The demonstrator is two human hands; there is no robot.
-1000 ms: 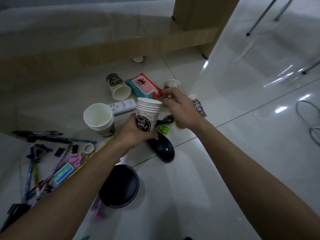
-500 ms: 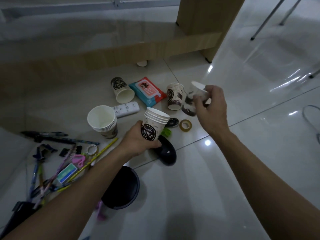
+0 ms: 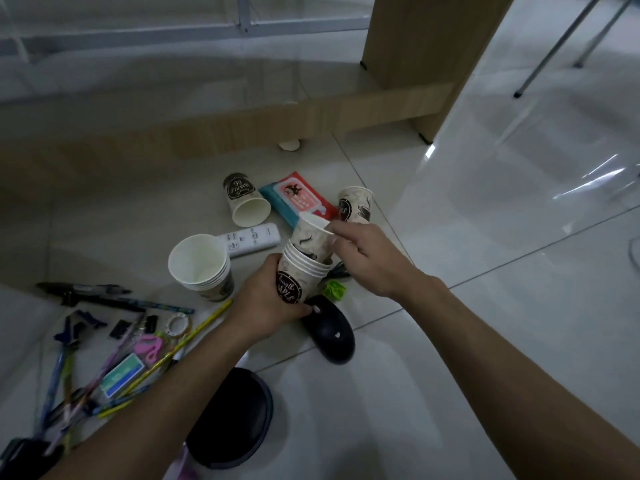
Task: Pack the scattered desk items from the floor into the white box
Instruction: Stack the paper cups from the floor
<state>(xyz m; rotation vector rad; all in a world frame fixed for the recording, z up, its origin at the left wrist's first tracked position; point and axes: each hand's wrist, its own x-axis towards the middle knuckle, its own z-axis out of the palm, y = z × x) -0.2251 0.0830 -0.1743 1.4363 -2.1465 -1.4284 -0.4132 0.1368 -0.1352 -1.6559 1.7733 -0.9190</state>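
My left hand (image 3: 266,303) grips a stack of printed paper cups (image 3: 298,275) above the floor. My right hand (image 3: 367,258) pinches one more paper cup (image 3: 310,233) by its rim, its base partly inside the top of that stack. On the floor lie another cup stack (image 3: 201,265), a single cup on its side (image 3: 244,200), an upturned cup (image 3: 356,204), a white remote (image 3: 252,239), a red wipes pack (image 3: 298,197), a black mouse (image 3: 330,332) and a green clip (image 3: 334,289). No white box is in view.
Pens, pencils, binder clips, tape rings, pink scissors and an eraser (image 3: 123,374) are scattered at the left. A black round lid (image 3: 232,417) lies near my left forearm. A wooden desk base (image 3: 311,123) runs across the back; chair legs (image 3: 550,46) stand at the right.
My right hand picked a cup off the floor at the right, carried it left and set it into the top of the stack that my left hand holds.
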